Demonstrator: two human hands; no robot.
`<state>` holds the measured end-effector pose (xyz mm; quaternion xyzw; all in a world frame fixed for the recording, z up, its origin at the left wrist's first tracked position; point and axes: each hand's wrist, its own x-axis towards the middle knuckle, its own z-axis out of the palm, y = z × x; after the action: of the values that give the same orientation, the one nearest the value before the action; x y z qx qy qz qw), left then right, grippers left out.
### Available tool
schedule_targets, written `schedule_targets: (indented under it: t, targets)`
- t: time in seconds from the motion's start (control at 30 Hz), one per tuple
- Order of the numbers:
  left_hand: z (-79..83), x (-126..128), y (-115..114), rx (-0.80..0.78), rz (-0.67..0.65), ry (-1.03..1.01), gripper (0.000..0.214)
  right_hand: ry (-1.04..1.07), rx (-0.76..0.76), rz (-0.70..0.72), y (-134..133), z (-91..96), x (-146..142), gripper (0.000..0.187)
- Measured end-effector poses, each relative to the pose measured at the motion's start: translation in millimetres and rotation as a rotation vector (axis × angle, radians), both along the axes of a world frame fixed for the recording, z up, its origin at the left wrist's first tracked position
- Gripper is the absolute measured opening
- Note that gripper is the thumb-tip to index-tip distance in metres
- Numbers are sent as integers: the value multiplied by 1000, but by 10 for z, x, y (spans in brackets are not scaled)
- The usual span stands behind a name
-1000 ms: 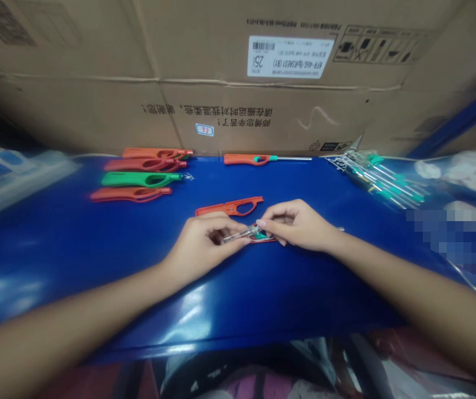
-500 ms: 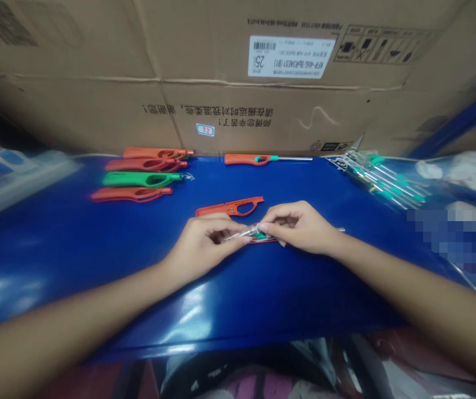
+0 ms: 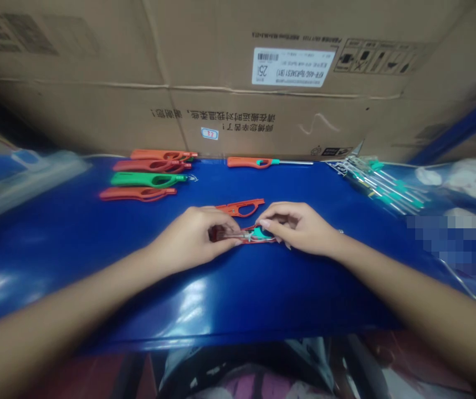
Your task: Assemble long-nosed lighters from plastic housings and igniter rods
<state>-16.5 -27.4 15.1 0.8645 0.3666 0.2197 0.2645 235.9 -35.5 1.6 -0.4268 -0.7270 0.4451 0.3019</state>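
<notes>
An opened red lighter casing (image 3: 244, 242) lies low over the blue table between my hands. Inside it are a silver part with a clear body (image 3: 242, 236) and a green trigger (image 3: 261, 233). My left hand (image 3: 194, 233) is closed around the casing's left end, fingers and thumb pinching its edges and partly covering the clear part. My right hand (image 3: 300, 228) grips the trigger end, its thumb and index finger beside the green piece; its other fingers are curled. Just behind, an orange-red casing half (image 3: 244, 209) rests with its inside showing, partly hidden by my left hand.
Several red and green lighter handles (image 3: 148, 178) lie at the back left. An orange lighter with a metal tube (image 3: 244, 162) lies by the cardboard box (image 3: 117, 122). Metal tubes with green parts (image 3: 387, 183) are piled at right. A clear plastic container (image 3: 34, 174) stands far left.
The silver and clear part, held tilted above the casing before, now lies lower inside it. My left hand has shifted slightly left, and the view has moved a little.
</notes>
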Motion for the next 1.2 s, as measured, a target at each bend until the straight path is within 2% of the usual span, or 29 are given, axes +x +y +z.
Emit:
schedule_targets:
  t: [0.13, 0.3, 0.4, 0.57, 0.8, 1.03, 1.2]
  targets:
    - [-10, -23, 30, 27, -37, 97, 10, -124, 250, 14, -5, 3, 14, 22]
    - [-11, -35, 48, -42, -33, 96, 16, -468, 653, 191, -19, 45, 73, 23]
    - [-10, -24, 45, -44, -25, 68, 16, -597, 766, 238, -29, 60, 89, 26]
    - [-18, -17, 59, -81, -20, 47, 16, -623, 813, 302, -44, 58, 86, 31]
    - [-17, -40, 80, -109, 9, 76, 14, -642, 787, 365, -56, 74, 70, 36]
    - [-21, -27, 90, -141, 19, 33, 16, -646, 719, 340, -41, 45, 52, 32]
    - [-21, -24, 64, -82, 23, 70, 14, -643, 707, 344, -40, 44, 54, 32]
